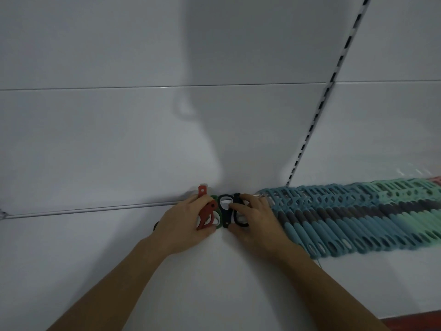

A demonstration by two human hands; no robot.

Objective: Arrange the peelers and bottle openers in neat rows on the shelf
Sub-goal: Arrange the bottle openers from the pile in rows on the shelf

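1. We see the left hand [183,223] at the back of the white shelf [214,283], with its fingers curled over a red bottle opener [206,215] and its thumb under it. It grips the opener.
2. The red opener stands on edge, tilted, and its top end pokes up above the knuckles.
3. The right hand [257,220] is just beside the left. Its fingertips and thumb are curled onto a black bottle opener [238,218] and hold it.
4. Between the two hands a green bottle opener [218,220] and a second black opener with a pale insert [225,211] stand on edge. All four are packed side by side and touching.
5. The peelers [346,218] lie in one long overlapping row to the right of the right hand, running to the frame edge. They go from blue to teal to mint, with heads toward the back panel [143,127] and handles toward us.
6. The openers sit at the left end of the peeler row, close to the back panel.
7. A thin metal rail [95,209] runs along the back of the shelf to the left of the hands.
8. A slotted upright [329,91] rises from behind the start of the peeler row.
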